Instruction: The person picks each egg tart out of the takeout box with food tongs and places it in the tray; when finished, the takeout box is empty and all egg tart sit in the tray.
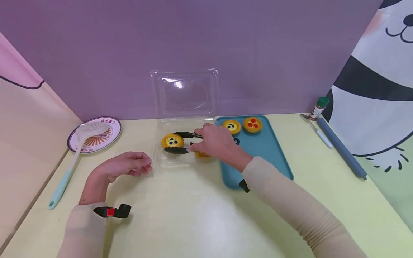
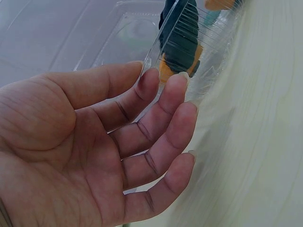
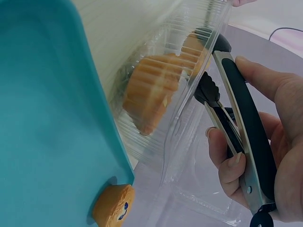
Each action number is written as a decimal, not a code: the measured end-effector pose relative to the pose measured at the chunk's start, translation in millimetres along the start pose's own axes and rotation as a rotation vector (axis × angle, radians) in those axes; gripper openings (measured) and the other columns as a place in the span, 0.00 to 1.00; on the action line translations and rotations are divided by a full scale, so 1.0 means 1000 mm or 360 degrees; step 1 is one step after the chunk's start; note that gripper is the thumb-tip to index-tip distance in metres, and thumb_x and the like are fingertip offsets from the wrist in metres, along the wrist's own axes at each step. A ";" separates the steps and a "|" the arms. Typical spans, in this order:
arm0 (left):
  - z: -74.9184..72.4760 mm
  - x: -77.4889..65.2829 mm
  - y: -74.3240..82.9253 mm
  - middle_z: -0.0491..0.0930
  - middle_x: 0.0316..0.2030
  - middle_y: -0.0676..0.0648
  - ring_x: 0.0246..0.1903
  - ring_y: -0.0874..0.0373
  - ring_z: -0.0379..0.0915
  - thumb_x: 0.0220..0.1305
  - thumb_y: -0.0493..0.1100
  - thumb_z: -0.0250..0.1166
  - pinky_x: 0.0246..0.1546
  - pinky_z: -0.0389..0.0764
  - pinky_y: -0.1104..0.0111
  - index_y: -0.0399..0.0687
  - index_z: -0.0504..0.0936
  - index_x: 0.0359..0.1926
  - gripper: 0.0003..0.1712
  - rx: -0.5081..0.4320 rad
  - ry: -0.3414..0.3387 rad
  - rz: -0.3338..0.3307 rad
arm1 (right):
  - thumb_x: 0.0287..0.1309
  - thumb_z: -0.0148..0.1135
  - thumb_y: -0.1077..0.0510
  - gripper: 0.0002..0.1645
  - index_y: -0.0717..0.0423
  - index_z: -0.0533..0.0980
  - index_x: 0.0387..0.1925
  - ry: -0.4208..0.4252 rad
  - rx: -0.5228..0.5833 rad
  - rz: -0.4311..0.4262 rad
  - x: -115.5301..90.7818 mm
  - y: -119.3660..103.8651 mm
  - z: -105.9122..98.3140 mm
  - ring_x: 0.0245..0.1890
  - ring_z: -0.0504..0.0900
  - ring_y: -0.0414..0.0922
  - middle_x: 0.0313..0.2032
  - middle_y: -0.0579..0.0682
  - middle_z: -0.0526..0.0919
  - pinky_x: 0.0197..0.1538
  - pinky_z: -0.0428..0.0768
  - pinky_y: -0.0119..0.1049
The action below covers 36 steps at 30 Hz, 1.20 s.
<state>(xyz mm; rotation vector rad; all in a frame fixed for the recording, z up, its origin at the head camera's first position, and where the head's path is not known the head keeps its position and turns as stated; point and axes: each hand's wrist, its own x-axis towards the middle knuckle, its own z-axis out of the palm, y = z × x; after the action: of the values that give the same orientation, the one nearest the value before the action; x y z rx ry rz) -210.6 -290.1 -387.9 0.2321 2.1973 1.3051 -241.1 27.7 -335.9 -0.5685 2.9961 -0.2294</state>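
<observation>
we see the left hand (image 1: 130, 165) pinching the box (image 1: 174, 160) by its edge, likely to steady it; inside, tongs (image 1: 175, 151) straddle a tart (image 1: 172, 141), presumably for a side grip; right hand (image 1: 219, 141) grips the tongs; tray (image 1: 261, 154) holds two others (image 1: 252, 124).

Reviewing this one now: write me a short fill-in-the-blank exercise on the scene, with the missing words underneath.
1. The tongs are in the person's ____ grip.
2. In the head view, the right-hand tart on the tray has ____ pieces on top.
3. The jar has a ____ cap.
4. The plate under the skimmer is on the person's ____ side.

Missing words: right; red; green; left.
</observation>
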 end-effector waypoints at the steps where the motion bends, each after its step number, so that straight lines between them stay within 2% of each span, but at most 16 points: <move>1: -0.001 0.000 0.001 0.83 0.42 0.45 0.44 0.54 0.80 0.75 0.50 0.57 0.48 0.81 0.64 0.35 0.75 0.51 0.20 -0.0001 0.0006 0.0000 | 0.53 0.64 0.25 0.45 0.37 0.70 0.69 0.0011 -0.0006 0.0002 0.000 0.000 -0.001 0.25 0.75 0.42 0.55 0.46 0.81 0.23 0.71 0.33; 13: -0.004 0.003 0.003 0.83 0.43 0.46 0.44 0.54 0.79 0.75 0.51 0.57 0.49 0.80 0.63 0.36 0.75 0.51 0.20 0.0012 -0.0003 0.0003 | 0.54 0.65 0.26 0.44 0.38 0.71 0.69 0.0072 -0.0007 -0.0014 -0.002 0.003 -0.010 0.35 0.77 0.42 0.58 0.47 0.80 0.26 0.74 0.34; 17: -0.003 0.005 0.004 0.83 0.43 0.46 0.44 0.54 0.79 0.75 0.50 0.57 0.49 0.80 0.63 0.36 0.74 0.51 0.19 0.0009 -0.0003 -0.0004 | 0.55 0.65 0.27 0.44 0.39 0.71 0.69 0.0087 0.0016 -0.0033 -0.007 0.006 -0.014 0.35 0.78 0.42 0.59 0.48 0.80 0.25 0.74 0.35; 25: -0.003 0.003 0.005 0.83 0.43 0.46 0.45 0.53 0.79 0.75 0.50 0.57 0.50 0.80 0.63 0.34 0.74 0.52 0.21 0.0015 -0.0004 -0.0014 | 0.56 0.60 0.23 0.45 0.36 0.69 0.70 0.0115 0.0034 -0.0008 -0.019 0.014 -0.024 0.35 0.82 0.45 0.63 0.49 0.77 0.28 0.74 0.36; 36: -0.002 0.001 0.000 0.83 0.43 0.45 0.45 0.53 0.79 0.75 0.50 0.57 0.49 0.80 0.63 0.35 0.74 0.51 0.20 0.0000 -0.0003 -0.0017 | 0.55 0.60 0.23 0.45 0.37 0.69 0.70 0.0189 0.0129 0.0023 -0.041 0.033 -0.034 0.50 0.84 0.51 0.69 0.51 0.73 0.27 0.75 0.35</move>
<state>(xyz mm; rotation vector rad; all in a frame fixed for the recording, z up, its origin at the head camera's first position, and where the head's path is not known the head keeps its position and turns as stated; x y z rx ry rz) -212.5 -291.4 -387.0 0.2213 2.1941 1.2983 -219.2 77.9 -305.2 -0.5438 3.0862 -0.3954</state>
